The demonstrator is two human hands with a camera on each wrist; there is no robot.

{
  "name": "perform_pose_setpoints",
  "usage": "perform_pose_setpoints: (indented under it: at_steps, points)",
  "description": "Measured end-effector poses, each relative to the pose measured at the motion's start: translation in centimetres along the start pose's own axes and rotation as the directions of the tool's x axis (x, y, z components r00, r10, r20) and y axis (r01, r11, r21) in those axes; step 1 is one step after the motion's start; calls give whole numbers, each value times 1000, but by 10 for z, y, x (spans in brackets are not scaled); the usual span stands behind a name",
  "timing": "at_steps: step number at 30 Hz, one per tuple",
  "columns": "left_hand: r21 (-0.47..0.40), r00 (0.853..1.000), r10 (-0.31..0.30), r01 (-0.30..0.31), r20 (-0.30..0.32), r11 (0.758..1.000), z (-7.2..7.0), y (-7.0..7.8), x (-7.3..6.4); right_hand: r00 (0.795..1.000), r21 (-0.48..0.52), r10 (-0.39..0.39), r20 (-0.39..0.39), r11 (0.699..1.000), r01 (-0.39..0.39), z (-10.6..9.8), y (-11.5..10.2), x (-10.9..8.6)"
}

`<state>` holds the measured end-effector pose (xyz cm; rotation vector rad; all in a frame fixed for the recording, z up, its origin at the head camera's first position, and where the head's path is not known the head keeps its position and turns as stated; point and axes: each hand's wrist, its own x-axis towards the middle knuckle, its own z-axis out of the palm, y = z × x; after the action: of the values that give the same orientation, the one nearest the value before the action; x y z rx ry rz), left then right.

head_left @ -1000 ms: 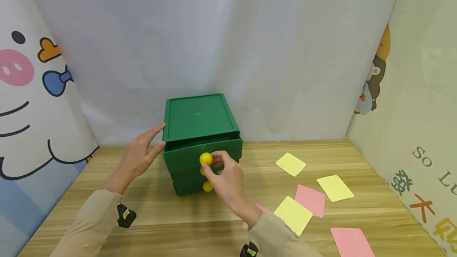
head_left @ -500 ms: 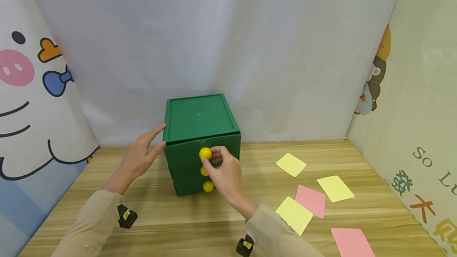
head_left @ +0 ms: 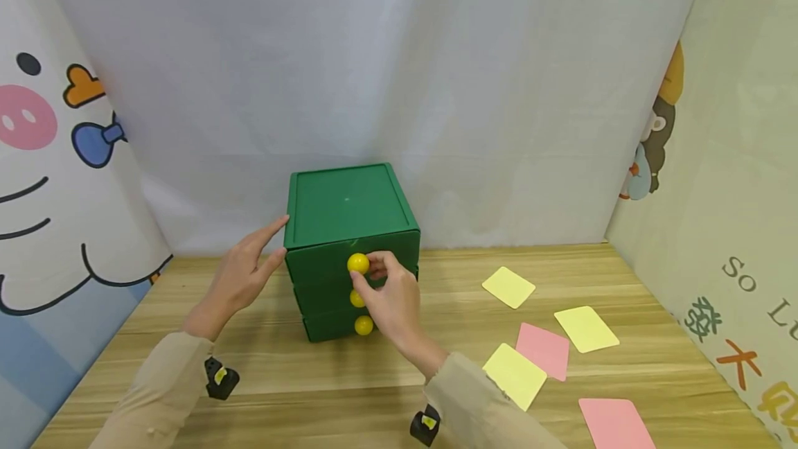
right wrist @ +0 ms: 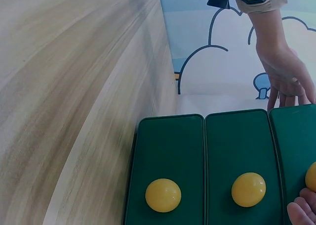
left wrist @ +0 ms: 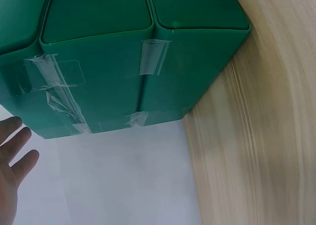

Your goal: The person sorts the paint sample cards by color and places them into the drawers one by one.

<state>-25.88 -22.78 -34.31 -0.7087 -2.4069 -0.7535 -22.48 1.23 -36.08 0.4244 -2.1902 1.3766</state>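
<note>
A green three-drawer box point(head_left: 349, 203) stands on the wooden table, with a round yellow knob on each drawer front. My right hand point(head_left: 397, 300) pinches the top knob point(head_left: 358, 263) between thumb and fingers; the top drawer sits flush under the lid. Below it are the middle knob point(head_left: 357, 298) and the bottom knob point(head_left: 364, 326). At the box's upper left edge, my left hand point(head_left: 237, 279) rests its fingertips with straight, spread fingers. The left wrist view shows the box's side, where clear tape point(left wrist: 154, 57) joins the stacked units.
To the right lie several paper cards: a yellow card point(head_left: 508, 287) farthest back, another yellow card point(head_left: 586, 329), a pink card point(head_left: 548, 348) partly under a third yellow card point(head_left: 515, 376), and a pink card point(head_left: 617, 425) near the front. A pale curtain point(head_left: 486, 89) hangs behind.
The top drawer has slid from partly out to fully in, pushed by my right hand at its knob. My right hand moved slightly forward; my left hand stayed at the box's edge.
</note>
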Motion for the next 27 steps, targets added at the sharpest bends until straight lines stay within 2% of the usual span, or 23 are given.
perform_pose_setpoints:
  at_steps: [6, 11, 19, 23, 27]
  points:
    - [0, 1000, 5, -5, 12, 1000, 1, 0, 0, 1000, -15, -6, -18, 1000, 6, 2, 2, 2]
    - [6, 1000, 6, -6, 11, 1000, 1, 0, -1, 1000, 14, -1, -20, 1000, 1, 2, 3, 0]
    - [20, 1000, 17, -17, 3, 1000, 1, -1, 0, 999, -4, 34, -16, 999, -34, 0, 18, -8]
    - [26, 1000, 12, -13, 8, 1000, 1, 0, -1, 997, -45, 69, 20, 997, -68, 1, 28, -14]
    - [36, 1000, 6, -7, 16, 999, 1, 0, -1, 989, -101, 138, 61, 986, -132, 6, 37, -22]
